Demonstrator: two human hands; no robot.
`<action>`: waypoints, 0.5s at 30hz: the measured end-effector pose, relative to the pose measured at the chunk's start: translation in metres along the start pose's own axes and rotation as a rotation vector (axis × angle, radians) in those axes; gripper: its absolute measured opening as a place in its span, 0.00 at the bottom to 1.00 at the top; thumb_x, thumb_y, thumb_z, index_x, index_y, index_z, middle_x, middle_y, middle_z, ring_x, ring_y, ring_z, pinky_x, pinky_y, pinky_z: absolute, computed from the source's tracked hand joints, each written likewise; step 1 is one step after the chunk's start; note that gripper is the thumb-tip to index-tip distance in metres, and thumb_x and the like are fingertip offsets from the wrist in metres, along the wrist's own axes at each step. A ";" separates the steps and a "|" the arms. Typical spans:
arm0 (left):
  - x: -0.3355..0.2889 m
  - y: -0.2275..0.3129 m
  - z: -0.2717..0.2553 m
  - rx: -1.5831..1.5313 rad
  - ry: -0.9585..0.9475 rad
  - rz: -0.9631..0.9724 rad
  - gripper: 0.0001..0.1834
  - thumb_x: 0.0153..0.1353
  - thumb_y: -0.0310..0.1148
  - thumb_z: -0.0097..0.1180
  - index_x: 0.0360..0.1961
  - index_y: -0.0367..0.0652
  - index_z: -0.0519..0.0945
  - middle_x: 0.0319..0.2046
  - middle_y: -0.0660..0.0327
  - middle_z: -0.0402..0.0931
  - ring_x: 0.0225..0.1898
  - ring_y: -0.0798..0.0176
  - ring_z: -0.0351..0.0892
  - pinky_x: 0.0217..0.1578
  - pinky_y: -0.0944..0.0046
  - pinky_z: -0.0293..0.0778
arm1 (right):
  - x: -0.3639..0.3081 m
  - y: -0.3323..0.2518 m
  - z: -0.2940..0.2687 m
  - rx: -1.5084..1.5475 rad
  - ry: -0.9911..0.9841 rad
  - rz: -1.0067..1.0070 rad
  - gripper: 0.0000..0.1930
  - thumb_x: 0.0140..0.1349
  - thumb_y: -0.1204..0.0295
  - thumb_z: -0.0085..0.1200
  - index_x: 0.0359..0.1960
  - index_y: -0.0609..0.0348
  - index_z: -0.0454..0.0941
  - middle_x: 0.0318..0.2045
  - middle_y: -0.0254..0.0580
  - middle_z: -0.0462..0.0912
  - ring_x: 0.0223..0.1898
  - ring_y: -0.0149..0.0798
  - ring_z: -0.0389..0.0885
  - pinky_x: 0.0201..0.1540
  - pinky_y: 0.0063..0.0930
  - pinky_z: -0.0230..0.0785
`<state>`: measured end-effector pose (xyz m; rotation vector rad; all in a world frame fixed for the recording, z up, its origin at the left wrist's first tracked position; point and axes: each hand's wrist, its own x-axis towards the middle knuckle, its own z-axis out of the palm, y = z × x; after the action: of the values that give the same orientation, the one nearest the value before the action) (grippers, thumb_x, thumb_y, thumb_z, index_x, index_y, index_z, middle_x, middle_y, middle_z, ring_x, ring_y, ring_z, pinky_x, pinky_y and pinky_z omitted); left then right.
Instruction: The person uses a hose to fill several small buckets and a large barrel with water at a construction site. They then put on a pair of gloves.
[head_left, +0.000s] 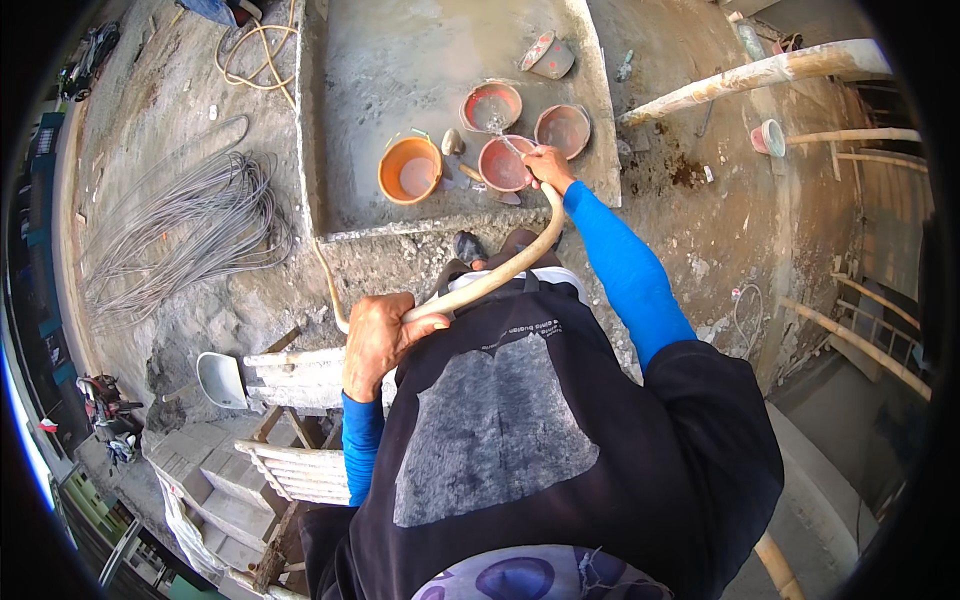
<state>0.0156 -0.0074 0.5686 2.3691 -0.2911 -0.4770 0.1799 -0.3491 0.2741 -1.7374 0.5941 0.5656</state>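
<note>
A yellowish hose (492, 287) runs across my lap from one hand to the other. My left hand (376, 338) is closed around it near my waist. Further forward, my right hand (549, 168) grips the hose by its end, over the edge of a reddish bucket (505, 178). A thin stream of water (509, 144) leaves the hose end and slants toward a second reddish bucket (490, 92). Close by on the right is a third reddish bucket (563, 137). An orange bucket (410, 190) stands to the left.
These stand in a low-walled basin (370, 60) with wet grey mix, where a grey bucket (549, 56) lies tilted. Coiled wire (205, 235) covers ground at left. A bamboo pole (740, 82) slants in from the right. A white plank (300, 380) lies beside me at lower left.
</note>
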 end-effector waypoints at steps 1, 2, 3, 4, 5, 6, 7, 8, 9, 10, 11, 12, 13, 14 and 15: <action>-0.002 0.000 -0.002 0.009 0.011 -0.014 0.36 0.51 0.64 0.68 0.17 0.38 0.74 0.14 0.50 0.69 0.18 0.43 0.73 0.22 0.49 0.65 | -0.002 -0.002 0.006 -0.075 -0.033 -0.016 0.13 0.70 0.66 0.58 0.42 0.66 0.79 0.21 0.47 0.84 0.12 0.33 0.76 0.14 0.29 0.68; -0.004 0.000 -0.005 0.007 0.024 -0.008 0.36 0.51 0.64 0.69 0.16 0.37 0.74 0.14 0.50 0.68 0.17 0.43 0.73 0.22 0.49 0.64 | -0.004 -0.005 0.012 -0.070 -0.068 -0.025 0.13 0.70 0.65 0.58 0.42 0.66 0.80 0.21 0.47 0.85 0.14 0.33 0.78 0.15 0.29 0.69; -0.006 0.000 -0.007 0.005 0.035 -0.012 0.36 0.51 0.64 0.69 0.16 0.37 0.73 0.13 0.50 0.68 0.17 0.44 0.72 0.22 0.50 0.64 | -0.005 -0.007 0.018 -0.064 -0.102 -0.034 0.13 0.70 0.65 0.59 0.42 0.66 0.81 0.22 0.48 0.85 0.15 0.34 0.80 0.16 0.30 0.71; -0.008 -0.001 -0.010 0.007 0.045 -0.016 0.37 0.50 0.64 0.69 0.16 0.37 0.73 0.13 0.51 0.67 0.17 0.44 0.72 0.22 0.50 0.64 | -0.006 -0.009 0.024 -0.066 -0.132 -0.016 0.14 0.70 0.65 0.59 0.41 0.66 0.81 0.22 0.48 0.85 0.17 0.35 0.81 0.17 0.30 0.73; -0.010 -0.002 -0.012 -0.021 0.074 -0.015 0.38 0.50 0.65 0.69 0.16 0.37 0.71 0.13 0.51 0.65 0.16 0.45 0.68 0.21 0.50 0.62 | -0.006 -0.011 0.030 -0.062 -0.142 -0.052 0.13 0.69 0.65 0.59 0.41 0.66 0.82 0.22 0.47 0.85 0.17 0.34 0.81 0.17 0.29 0.72; -0.012 -0.003 -0.014 -0.019 0.087 -0.020 0.38 0.50 0.65 0.68 0.16 0.37 0.71 0.13 0.51 0.65 0.16 0.45 0.67 0.21 0.50 0.61 | -0.006 -0.013 0.035 -0.058 -0.149 -0.066 0.13 0.69 0.65 0.59 0.41 0.66 0.82 0.21 0.47 0.85 0.17 0.34 0.81 0.17 0.29 0.72; -0.013 -0.005 -0.016 -0.017 0.100 -0.027 0.38 0.50 0.65 0.68 0.16 0.36 0.70 0.13 0.51 0.64 0.16 0.45 0.66 0.21 0.50 0.61 | -0.006 -0.014 0.040 -0.051 -0.166 -0.066 0.13 0.69 0.65 0.59 0.40 0.66 0.82 0.21 0.47 0.85 0.17 0.34 0.81 0.17 0.28 0.71; -0.015 -0.006 -0.018 -0.014 0.110 -0.042 0.38 0.50 0.65 0.68 0.16 0.36 0.70 0.13 0.51 0.63 0.16 0.45 0.65 0.21 0.49 0.60 | -0.005 -0.015 0.044 -0.042 -0.184 -0.066 0.13 0.69 0.66 0.59 0.40 0.66 0.82 0.21 0.47 0.85 0.17 0.34 0.81 0.16 0.28 0.71; -0.016 -0.008 -0.019 -0.045 0.124 -0.063 0.39 0.50 0.65 0.68 0.16 0.36 0.69 0.13 0.51 0.62 0.16 0.45 0.63 0.21 0.49 0.59 | -0.005 -0.016 0.049 -0.048 -0.191 -0.048 0.13 0.69 0.66 0.59 0.39 0.67 0.82 0.21 0.46 0.84 0.16 0.35 0.81 0.16 0.28 0.71; -0.017 -0.009 -0.020 -0.035 0.139 -0.066 0.38 0.50 0.65 0.68 0.16 0.36 0.69 0.13 0.51 0.62 0.16 0.45 0.63 0.21 0.49 0.59 | -0.005 -0.016 0.053 -0.056 -0.222 -0.011 0.13 0.69 0.66 0.59 0.39 0.67 0.81 0.21 0.46 0.84 0.16 0.35 0.81 0.16 0.28 0.70; -0.017 -0.011 -0.021 -0.027 0.145 -0.079 0.38 0.51 0.65 0.67 0.16 0.37 0.69 0.13 0.51 0.62 0.16 0.45 0.63 0.21 0.49 0.59 | -0.004 -0.016 0.058 -0.066 -0.242 0.019 0.13 0.69 0.66 0.59 0.38 0.67 0.81 0.21 0.46 0.84 0.16 0.35 0.81 0.16 0.28 0.70; -0.018 -0.012 -0.021 -0.026 0.145 -0.110 0.38 0.51 0.64 0.67 0.16 0.37 0.69 0.13 0.51 0.62 0.16 0.46 0.64 0.21 0.49 0.59 | -0.004 -0.016 0.062 -0.088 -0.250 0.072 0.13 0.69 0.66 0.59 0.38 0.68 0.81 0.21 0.46 0.84 0.16 0.35 0.81 0.15 0.28 0.69; -0.019 -0.013 -0.021 -0.033 0.163 -0.088 0.38 0.51 0.64 0.67 0.16 0.37 0.69 0.13 0.51 0.62 0.16 0.46 0.64 0.21 0.50 0.60 | -0.004 -0.016 0.067 -0.057 -0.257 0.081 0.14 0.69 0.66 0.59 0.38 0.69 0.81 0.22 0.47 0.84 0.17 0.35 0.82 0.15 0.29 0.70; -0.021 -0.014 -0.021 -0.047 0.176 -0.084 0.37 0.52 0.64 0.67 0.16 0.37 0.69 0.13 0.51 0.62 0.16 0.46 0.64 0.21 0.50 0.60 | -0.004 -0.016 0.071 -0.059 -0.289 0.051 0.14 0.69 0.66 0.59 0.38 0.69 0.80 0.22 0.48 0.84 0.18 0.35 0.83 0.16 0.29 0.71; -0.023 -0.015 -0.022 -0.071 0.173 -0.095 0.37 0.52 0.64 0.67 0.16 0.37 0.70 0.13 0.51 0.62 0.16 0.46 0.64 0.21 0.50 0.60 | -0.004 -0.016 0.076 -0.073 -0.322 0.047 0.14 0.69 0.66 0.59 0.38 0.69 0.80 0.22 0.48 0.84 0.18 0.35 0.83 0.16 0.30 0.72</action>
<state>0.0047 0.0244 0.5797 2.3436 -0.0818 -0.3178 0.1818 -0.2712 0.2707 -1.6569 0.3909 0.8893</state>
